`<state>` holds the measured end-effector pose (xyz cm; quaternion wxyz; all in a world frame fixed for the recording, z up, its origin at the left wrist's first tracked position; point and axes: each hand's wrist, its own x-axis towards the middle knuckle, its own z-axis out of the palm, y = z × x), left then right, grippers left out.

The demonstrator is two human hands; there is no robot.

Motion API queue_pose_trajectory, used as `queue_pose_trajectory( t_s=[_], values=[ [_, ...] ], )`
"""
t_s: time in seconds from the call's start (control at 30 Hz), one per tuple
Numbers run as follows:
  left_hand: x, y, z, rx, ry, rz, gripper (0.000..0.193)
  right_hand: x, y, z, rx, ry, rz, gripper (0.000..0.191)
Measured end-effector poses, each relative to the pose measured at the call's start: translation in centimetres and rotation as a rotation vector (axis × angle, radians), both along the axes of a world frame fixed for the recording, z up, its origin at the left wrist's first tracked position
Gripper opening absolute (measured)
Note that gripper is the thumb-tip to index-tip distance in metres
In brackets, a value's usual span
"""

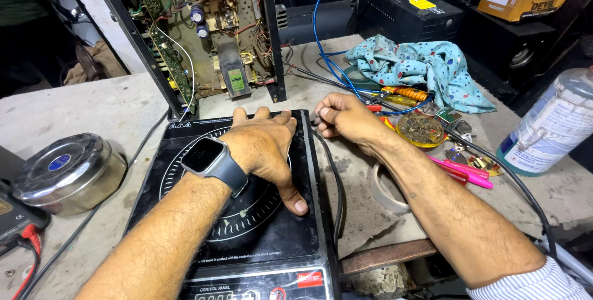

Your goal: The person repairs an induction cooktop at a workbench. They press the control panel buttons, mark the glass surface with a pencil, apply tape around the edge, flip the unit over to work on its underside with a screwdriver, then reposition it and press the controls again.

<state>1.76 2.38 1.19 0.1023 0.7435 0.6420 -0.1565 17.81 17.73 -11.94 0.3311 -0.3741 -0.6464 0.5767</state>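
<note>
A black induction cooktop lies flat on the workbench in front of me. My left hand, with a dark smartwatch on its wrist, rests palm down on the cooktop's glass top, fingers reaching its far edge. My right hand is just off the cooktop's far right corner, fingers pinched on a black power cord that runs down along the cooktop's right side.
An open electronics chassis with circuit boards stands behind the cooktop. A round steel tin sits at left. At right lie a patterned cloth, screwdrivers, pink pens, a roll of tape and a plastic bottle.
</note>
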Motion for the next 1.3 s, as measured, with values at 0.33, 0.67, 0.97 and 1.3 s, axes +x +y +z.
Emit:
queue_pose_trajectory(
  t_s=[0.33, 0.67, 0.97, 1.3],
  values=[
    [0.4, -0.1, 0.4, 0.014, 0.033, -0.021, 0.149, -1.6, 0.5, -0.1, 0.288, -0.192, -0.019, 0.015],
    [0.2, -0.3, 0.5, 0.035, 0.023, -0.028, 0.150, -2.1, 0.7, 1.3, 0.595, -0.309, -0.005, 0.010],
    [0.3, -0.3, 0.7, 0.007, 0.021, -0.022, 0.143, -2.3, 1.0, 1.7, 0.715, -0.382, 0.041, 0.012],
    [0.0, -0.1, 0.4, 0.002, 0.008, -0.023, 0.143, -2.3, 1.8, 1.4, 0.737, -0.356, 0.090, 0.016]
  ],
)
